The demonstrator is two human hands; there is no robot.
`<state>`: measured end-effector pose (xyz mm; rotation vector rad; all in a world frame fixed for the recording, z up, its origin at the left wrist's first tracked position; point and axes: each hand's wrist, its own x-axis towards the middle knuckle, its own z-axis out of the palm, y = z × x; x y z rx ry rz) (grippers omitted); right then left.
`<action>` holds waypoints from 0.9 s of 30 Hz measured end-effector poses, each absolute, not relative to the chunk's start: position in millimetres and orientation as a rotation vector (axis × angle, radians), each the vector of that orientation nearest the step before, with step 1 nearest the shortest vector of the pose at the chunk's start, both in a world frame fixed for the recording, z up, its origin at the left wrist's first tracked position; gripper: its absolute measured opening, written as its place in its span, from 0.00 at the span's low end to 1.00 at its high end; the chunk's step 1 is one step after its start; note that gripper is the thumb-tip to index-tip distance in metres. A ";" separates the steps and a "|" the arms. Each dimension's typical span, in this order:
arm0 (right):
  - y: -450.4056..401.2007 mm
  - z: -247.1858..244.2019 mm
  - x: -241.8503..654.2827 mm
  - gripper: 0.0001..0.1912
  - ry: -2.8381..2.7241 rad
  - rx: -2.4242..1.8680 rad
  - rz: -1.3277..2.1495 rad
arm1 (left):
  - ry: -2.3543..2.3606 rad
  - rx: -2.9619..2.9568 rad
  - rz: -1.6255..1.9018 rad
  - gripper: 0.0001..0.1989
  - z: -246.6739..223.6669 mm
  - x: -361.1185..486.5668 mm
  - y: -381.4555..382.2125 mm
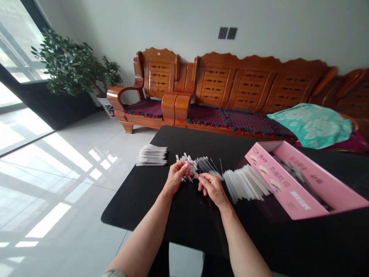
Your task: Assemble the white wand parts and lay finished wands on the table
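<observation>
Bare left forearm (138, 246) rising from the bottom edge, angled in toward centre; right forearm (242, 246) angled in from the other side, both wrists over a black table (178, 215). Far left, large window (17, 50), sunlight across glossy floor tiles (66, 181). Leafy potted plant (72, 65) in a white pot (103, 105) in the corner. Behind the table, carved wooden armchair (155, 77) with a red woven cushion (144, 109). On the tabletop, neat bundle of white sticks (152, 155), parallel, dark ends pointing right, well left of the hands. Left hand (175, 177) raised, palm turned inward, fingers curled and pinching at a loose heap of white-tipped pieces (186, 163). Right hand (211, 188) just beside it, knuckles up, fingers bunched toward the same spot, apparently gripping a thin piece, though overlapping fingers make the exact grip hard to read. Fan of dark thin rods (206, 165) right behind the right hand. Further right, spread row of translucent tubes (245, 182) on the table, touching neither hand. Pink cardboard box (291, 181) with open lid near the table's right side, contents dim and hard to tell. Long wooden sofa (248, 84) along the wall, wall sockets (227, 33) above, teal towel (309, 125) on its seat.
</observation>
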<state>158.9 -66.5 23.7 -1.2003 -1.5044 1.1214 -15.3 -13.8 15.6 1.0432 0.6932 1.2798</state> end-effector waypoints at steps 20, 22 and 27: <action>-65.7 22.1 155.2 0.20 -1.353 -1.039 1.453 | 0.726 1.045 1.249 0.17 9.0 -9.0 -14.1; -66.2 22.8 153.8 0.21 -1.376 -1.057 1.406 | 0.731 1.039 1.252 0.17 9.3 -9.7 -14.1; -68.3 23.0 160.0 0.23 -1.275 -0.957 1.708 | 0.686 1.052 1.170 0.17 13.3 -10.6 -16.3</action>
